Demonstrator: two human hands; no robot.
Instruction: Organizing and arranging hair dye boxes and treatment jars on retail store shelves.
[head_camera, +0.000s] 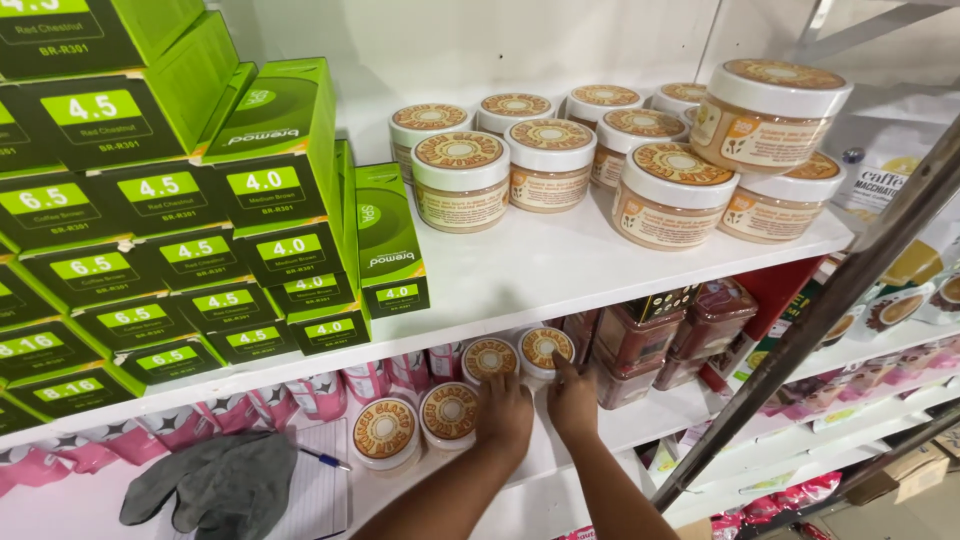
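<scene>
- Arranging small round jars on the lower shelf (640, 425) looks like the step in hand.
- Left hand (505, 415) rests flat, fingers spread, against a jar (489, 358).
- Right hand (572, 400) touches the neighbouring jar (545, 348) with one outstretched finger; neither hand grips anything.
- Two more jars (415, 425) stand nearer left, beside grey gloves (215, 485).
- Next move likely calls for closing fingers around a lid.

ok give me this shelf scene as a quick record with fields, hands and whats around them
left hand: resting on lower shelf, next to white-lidded jars
right hand: fingertip touching a jar on its side
upper shelf: tan jars, stacked green boxes
lower left: grey gloves, pen on notepad
right of hands: dark red jars
</scene>
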